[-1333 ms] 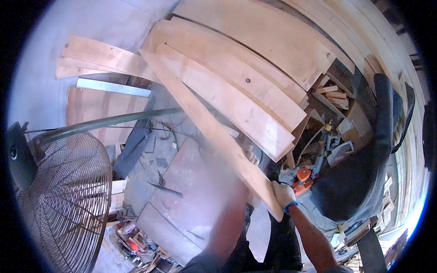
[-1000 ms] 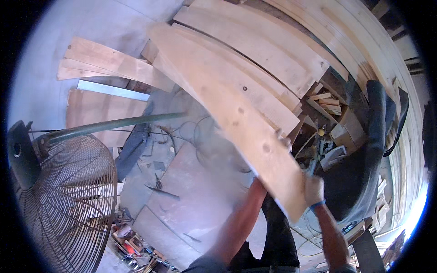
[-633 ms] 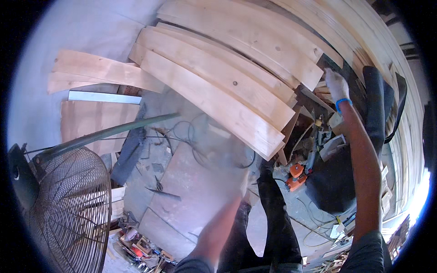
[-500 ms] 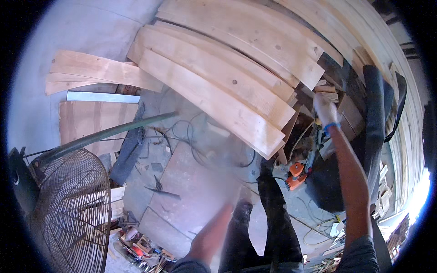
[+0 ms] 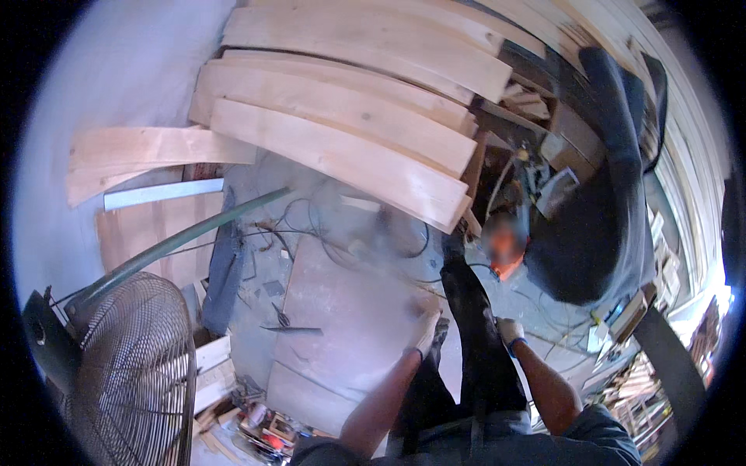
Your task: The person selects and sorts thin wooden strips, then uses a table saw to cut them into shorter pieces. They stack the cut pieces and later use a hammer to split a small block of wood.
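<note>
My left hand point(image 5: 426, 330), in a pale glove, hangs in front of my left leg above the floor. It is smeared, and its fingers cannot be made out. Beside my right thigh is my right hand point(image 5: 510, 330), also gloved, with a blue band at the wrist. Its fingers are mostly hidden, and nothing shows sticking out of it. Ahead of both hands lies a stack of long pale wooden boards point(image 5: 342, 159), layered and slightly fanned. To the right of the boards' near end an orange tool point(image 5: 507, 252), partly blurred, rests low by a dark cloth point(image 5: 583, 241).
A large caged fan point(image 5: 136, 373) stands at the left with a green pole point(image 5: 186, 237). Cables point(image 5: 318, 225) loop over the dusty floor. Wood offcuts point(image 5: 527, 101) fill a box at the upper right. Tools and scraps point(image 5: 272, 431) lie at the lower left.
My right hand has drawn back from the box of offcuts to beside my right leg. The left hand has come clearly into view, and the whole view has shifted.
</note>
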The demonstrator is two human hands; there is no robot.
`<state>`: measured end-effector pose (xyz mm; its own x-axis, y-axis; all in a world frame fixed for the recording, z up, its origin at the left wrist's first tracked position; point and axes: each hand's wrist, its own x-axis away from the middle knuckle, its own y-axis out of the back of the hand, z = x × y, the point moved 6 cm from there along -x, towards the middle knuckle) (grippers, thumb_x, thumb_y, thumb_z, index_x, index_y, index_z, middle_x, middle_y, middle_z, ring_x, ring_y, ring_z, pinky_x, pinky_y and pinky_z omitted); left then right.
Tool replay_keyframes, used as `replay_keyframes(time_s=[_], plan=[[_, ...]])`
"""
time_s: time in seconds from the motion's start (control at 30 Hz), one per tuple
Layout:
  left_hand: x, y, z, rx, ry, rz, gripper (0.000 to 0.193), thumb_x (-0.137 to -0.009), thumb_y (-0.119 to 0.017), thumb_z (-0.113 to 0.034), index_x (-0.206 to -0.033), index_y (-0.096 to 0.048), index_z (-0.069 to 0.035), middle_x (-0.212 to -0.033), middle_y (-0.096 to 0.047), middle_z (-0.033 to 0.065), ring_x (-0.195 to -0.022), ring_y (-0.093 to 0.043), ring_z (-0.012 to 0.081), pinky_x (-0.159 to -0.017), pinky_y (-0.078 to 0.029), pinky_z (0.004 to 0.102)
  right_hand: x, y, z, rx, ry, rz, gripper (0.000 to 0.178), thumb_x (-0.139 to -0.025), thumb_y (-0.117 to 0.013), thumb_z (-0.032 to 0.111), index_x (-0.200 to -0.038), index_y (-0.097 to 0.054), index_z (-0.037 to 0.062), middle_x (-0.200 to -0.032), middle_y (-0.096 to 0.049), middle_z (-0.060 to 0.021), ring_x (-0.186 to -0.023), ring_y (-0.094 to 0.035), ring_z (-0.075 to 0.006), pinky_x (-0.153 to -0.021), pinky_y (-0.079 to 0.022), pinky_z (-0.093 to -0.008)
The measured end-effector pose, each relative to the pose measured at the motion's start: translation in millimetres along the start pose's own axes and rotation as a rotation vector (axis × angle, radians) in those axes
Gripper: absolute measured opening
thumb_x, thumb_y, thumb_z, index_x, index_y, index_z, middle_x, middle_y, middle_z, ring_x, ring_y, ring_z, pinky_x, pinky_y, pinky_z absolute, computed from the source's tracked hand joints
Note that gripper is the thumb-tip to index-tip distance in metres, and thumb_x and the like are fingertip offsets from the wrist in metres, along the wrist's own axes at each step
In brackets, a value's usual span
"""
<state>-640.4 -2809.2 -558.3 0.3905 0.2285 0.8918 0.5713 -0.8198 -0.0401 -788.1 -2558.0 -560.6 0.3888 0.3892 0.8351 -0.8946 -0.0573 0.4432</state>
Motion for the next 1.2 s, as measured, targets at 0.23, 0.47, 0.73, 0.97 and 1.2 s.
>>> replay_keyframes(time_s=[0.23,0.47,0.73,0.97,1.2], plan=[[7,29,49,0.042,0.171,0.176,0.044,-0.107,-0.059,-0.044,-0.128,-0.069,-0.007,-0.114,-0.076,0.0112,-0.095,-0.072,0.0175,-0.081,-0.057,0.0365,92,-49,-31,-1.309,-0.530,-0.129,0.044,-0.103,-0.064,0.044,-0.083,-0.067,0.0049,-0.070,-0.067,-0.0069,-0.056,-0.064,-0.0201,-0.052,-0.052,-0.0360],[107,98,34,-0.594,-0.121,0.212,0.037,-0.105,-0.059,-0.037,-0.120,-0.072,-0.006,-0.108,-0.075,0.0132,-0.094,-0.071,0.0237,-0.085,-0.057,0.0397,238,-204,4,-0.588,-0.347,-0.185,0.050,-0.099,-0.062,0.049,-0.107,-0.078,0.0019,-0.097,-0.078,-0.0188,-0.088,-0.074,-0.0349,-0.079,-0.058,-0.0456],[226,219,74,-1.864,-0.420,0.497,0.028,-0.102,-0.057,-0.025,-0.113,-0.073,-0.004,-0.103,-0.074,0.0180,-0.093,-0.070,0.0326,-0.085,-0.057,0.0452,379,-433,57,-1.064,-0.677,-0.212,0.051,-0.099,-0.061,0.050,-0.108,-0.079,0.0038,-0.103,-0.077,-0.0205,-0.096,-0.073,-0.0369,-0.083,-0.057,-0.0467],[273,208,99,-2.029,-0.613,0.728,0.021,-0.098,-0.058,-0.019,-0.105,-0.072,-0.005,-0.094,-0.070,0.0218,-0.085,-0.067,0.0388,-0.078,-0.054,0.0510,493,-558,86,-1.463,-0.936,-0.327,0.051,-0.099,-0.060,0.052,-0.109,-0.080,0.0054,-0.109,-0.076,-0.0219,-0.104,-0.072,-0.0387,-0.087,-0.056,-0.0476],[253,191,139,-1.910,-0.208,0.649,0.025,-0.102,-0.057,-0.029,-0.097,-0.069,-0.007,-0.082,-0.066,0.0064,-0.069,-0.061,0.0227,-0.065,-0.049,0.0400,568,-692,117,-1.642,-1.034,-0.320,0.052,-0.098,-0.060,0.053,-0.110,-0.080,0.0070,-0.114,-0.075,-0.0234,-0.111,-0.070,-0.0405,-0.091,-0.056,-0.0486]])
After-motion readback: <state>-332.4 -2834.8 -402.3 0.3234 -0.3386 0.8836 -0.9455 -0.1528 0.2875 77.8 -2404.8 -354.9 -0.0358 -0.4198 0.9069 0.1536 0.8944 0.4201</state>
